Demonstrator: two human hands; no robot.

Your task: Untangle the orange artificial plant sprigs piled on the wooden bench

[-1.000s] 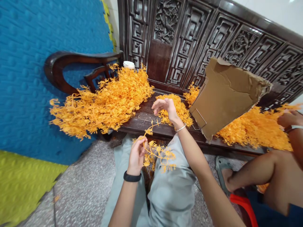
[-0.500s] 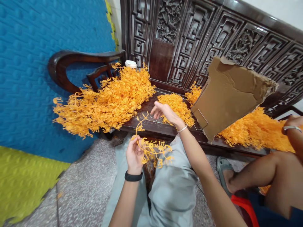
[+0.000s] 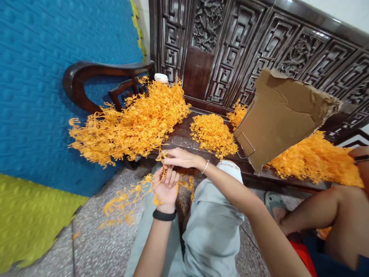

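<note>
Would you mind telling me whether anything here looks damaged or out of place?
The piece of cardboard on the wooden bench stands tilted, its upper edge ragged and torn. A small orange scrap also lies on the speckled floor, apart from the orange heaps.

Black wristband (image 3: 164, 215), silver bangle (image 3: 205, 167), pale grey-green trousers (image 3: 211, 227)

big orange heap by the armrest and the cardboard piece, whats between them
In the head view, a smaller orange pile lies on the dark bench between the big orange heap and the cardboard piece, with another orange clump farther back.
</note>
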